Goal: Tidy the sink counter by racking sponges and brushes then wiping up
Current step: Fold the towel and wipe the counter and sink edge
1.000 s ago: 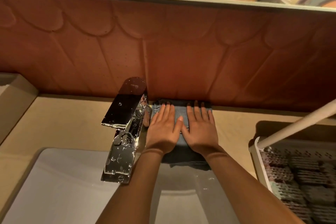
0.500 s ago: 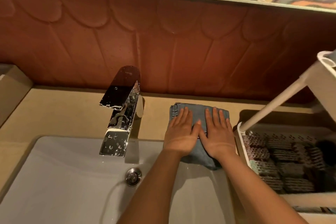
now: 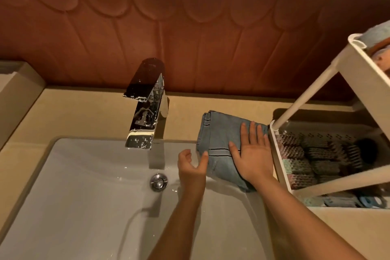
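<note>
Blue cloth lies under the flat right hand; left hand, loosely curled, holds nothing beside it.

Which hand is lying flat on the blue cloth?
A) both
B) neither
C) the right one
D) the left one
C: the right hand lies flat on the cloth; the left hand is curled beside it, over the sink.

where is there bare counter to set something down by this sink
Widest bare patch: counter left of the faucet, between wall and sink. A narrower strip lies between faucet and cloth. Right side is crowded: the right hand presses the cloth, which lies beside the rack full of sponges.
</note>
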Available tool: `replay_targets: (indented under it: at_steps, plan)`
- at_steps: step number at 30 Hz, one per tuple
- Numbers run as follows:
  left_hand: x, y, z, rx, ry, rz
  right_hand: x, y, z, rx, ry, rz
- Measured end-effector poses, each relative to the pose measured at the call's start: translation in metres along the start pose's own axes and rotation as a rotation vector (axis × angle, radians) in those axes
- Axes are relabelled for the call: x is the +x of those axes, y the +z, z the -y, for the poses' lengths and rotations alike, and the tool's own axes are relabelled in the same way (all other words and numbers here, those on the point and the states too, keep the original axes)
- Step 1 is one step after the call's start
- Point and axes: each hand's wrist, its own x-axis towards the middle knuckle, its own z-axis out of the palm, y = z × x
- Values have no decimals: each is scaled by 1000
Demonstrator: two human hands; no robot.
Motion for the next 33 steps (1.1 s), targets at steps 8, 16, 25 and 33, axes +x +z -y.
replay_targets:
  at_steps: [8, 16, 25, 33]
  plan:
    - [3, 16, -13, -36, -20, 253, -19, 3, -2, 6, -31, 0]
    - [-33, 5, -4, -47, -50, 364, -49, 3, -10, 79, -58, 14]
    - [-68, -13, -2, 65, -52, 465, -98, 11, -14, 90, -51, 12]
    - [-92, -22, -10, 81, -125, 382, -102, 4, -16, 37, -105, 96]
